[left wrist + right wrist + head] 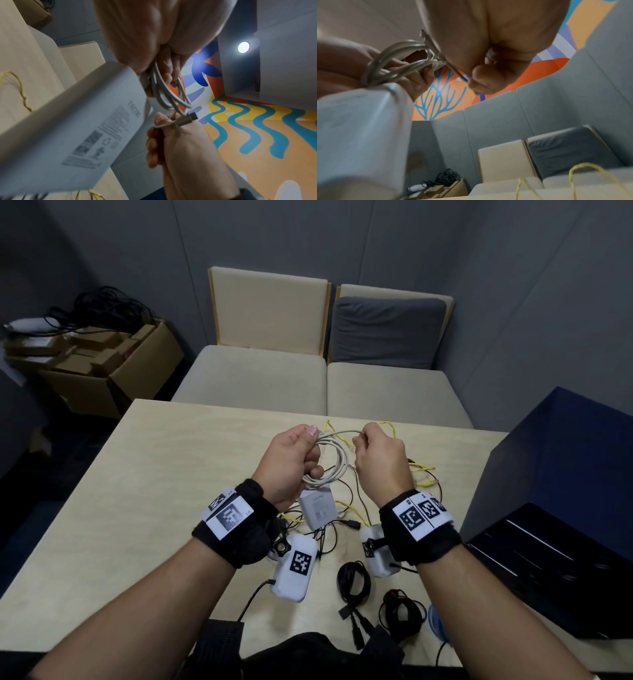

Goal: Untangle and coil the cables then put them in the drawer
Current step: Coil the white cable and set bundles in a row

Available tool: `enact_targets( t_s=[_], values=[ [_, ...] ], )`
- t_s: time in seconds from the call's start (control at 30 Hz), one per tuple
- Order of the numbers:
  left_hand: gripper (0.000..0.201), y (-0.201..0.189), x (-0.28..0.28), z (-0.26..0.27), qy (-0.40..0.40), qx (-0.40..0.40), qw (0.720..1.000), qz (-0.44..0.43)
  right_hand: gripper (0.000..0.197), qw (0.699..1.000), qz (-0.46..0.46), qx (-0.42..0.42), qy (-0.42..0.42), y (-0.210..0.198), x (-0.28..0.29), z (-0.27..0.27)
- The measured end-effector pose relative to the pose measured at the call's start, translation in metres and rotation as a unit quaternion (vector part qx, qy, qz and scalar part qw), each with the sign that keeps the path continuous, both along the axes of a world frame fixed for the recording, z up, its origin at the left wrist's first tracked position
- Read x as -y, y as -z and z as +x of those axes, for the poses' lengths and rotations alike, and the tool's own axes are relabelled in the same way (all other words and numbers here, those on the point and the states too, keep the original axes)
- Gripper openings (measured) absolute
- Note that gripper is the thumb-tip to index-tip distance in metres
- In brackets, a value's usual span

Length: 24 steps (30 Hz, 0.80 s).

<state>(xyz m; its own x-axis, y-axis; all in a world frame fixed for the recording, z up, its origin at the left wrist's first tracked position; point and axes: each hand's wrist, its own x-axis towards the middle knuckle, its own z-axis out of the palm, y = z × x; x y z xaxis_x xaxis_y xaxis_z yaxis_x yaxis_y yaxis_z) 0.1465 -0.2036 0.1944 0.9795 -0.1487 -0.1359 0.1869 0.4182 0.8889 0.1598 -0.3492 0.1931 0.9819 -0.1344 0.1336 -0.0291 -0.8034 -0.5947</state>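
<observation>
Above the middle of the wooden table [154,481], my left hand [294,460] grips a coil of white cable [334,463] [169,93] [390,65]. A white charger brick [318,508] [77,128] hangs from the coil's lower end. My right hand [376,453] pinches the cable's free end, whose plug [188,117] shows in the left wrist view. A tangle of yellow cable [421,470] and thin black cables [308,529] lies on the table under the hands. A dark blue drawer unit [561,508] stands at the right with a drawer pulled out.
Two coiled black cables [352,580] [400,614] and a blue coil [436,625] lie near the table's front edge. Beige seats [260,378] stand behind the table. A cardboard box [113,371] with black cables sits on the floor at the far left.
</observation>
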Motion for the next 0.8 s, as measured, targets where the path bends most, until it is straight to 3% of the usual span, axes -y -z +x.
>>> enact_targets(
  t_s=[0.27, 0.47, 0.6, 0.67, 0.8],
  values=[
    [0.025, 0.002, 0.003, 0.000, 0.008, 0.006, 1.000, 0.008, 0.017, 0.999, 0.031, 0.011, 0.038, -0.005, -0.006, 0.013],
    [0.028, 0.003, 0.000, 0.004, -0.005, 0.012, 1.000, 0.008, 0.026, 0.987, 0.157, -0.013, 0.042, -0.001, -0.007, 0.013],
    [0.025, 0.005, 0.005, 0.001, 0.019, 0.015, 0.999, 0.023, 0.018, 0.998, 0.035, 0.001, 0.055, -0.001, -0.004, 0.017],
    [0.024, 0.006, 0.008, 0.000, 0.032, 0.014, 0.999, 0.027, 0.018, 0.998, 0.026, 0.001, 0.055, 0.003, -0.002, 0.020],
    [0.025, 0.007, 0.005, 0.004, 0.012, 0.015, 0.999, 0.042, 0.026, 0.986, 0.153, -0.008, 0.059, 0.006, -0.002, 0.019]
  ],
)
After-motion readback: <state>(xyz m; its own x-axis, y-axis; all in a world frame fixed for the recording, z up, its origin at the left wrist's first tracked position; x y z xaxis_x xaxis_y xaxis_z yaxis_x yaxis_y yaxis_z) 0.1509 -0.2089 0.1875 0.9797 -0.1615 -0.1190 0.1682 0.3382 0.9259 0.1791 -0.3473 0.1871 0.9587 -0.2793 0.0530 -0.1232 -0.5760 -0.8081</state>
